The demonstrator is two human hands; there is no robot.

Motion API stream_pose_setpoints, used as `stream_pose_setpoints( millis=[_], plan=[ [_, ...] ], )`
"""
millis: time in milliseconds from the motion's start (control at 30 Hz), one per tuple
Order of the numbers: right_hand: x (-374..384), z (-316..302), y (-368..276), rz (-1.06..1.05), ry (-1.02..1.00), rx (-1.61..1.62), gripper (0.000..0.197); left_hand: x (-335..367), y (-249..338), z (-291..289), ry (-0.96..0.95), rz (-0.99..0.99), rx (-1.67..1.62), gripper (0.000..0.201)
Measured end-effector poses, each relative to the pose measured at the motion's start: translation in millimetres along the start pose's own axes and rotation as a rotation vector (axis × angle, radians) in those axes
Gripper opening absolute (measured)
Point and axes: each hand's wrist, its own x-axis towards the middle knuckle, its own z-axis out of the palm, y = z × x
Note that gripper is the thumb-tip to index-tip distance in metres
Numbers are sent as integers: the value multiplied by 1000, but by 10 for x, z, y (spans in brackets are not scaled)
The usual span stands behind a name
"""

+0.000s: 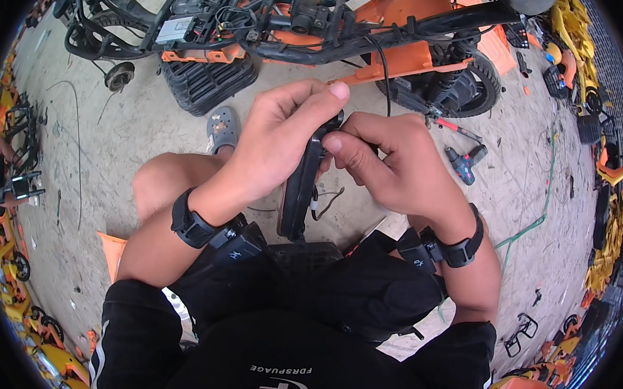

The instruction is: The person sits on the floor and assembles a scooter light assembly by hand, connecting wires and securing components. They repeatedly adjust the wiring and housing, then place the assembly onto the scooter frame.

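Observation:
A long, narrow black part [299, 202] slants down in front of my body, its lower end close to my lap. My left hand [276, 139] is wrapped round its upper section, thumb laid over the top. Close against that upper end, my right hand [395, 157] has thumb and forefinger pinched together. What lies between those fingertips is hidden. A short dark wire with a pale section [315, 198] hangs beside the part, below the right fingers.
Ahead lies a stripped scooter frame [308, 16] with orange panels, wiring and a wheel [473, 88]. A cordless drill [464, 164] and a red-handled tool [457, 128] rest on the floor at right. A green cord [531, 227] trails there. Yellow and orange parts line both sides.

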Motion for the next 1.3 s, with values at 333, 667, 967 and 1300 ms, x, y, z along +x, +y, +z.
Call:
stream_pose_setpoints(
  millis=[333,667,967,1300],
  plan=[
    [12,76,-9,281,-81,529,33,-17,55,-30,-25,29,-53,39],
    [-7,179,114,305,-102,755,39,-45,102,-38,-18,49,-33,40],
    [22,60,-7,455,-183,742,40,-67,110,-35,8,221,122,32],
    [-24,35,-73,-39,-1,59,13,-25,134,-42,-9,42,-87,38]
  ],
)
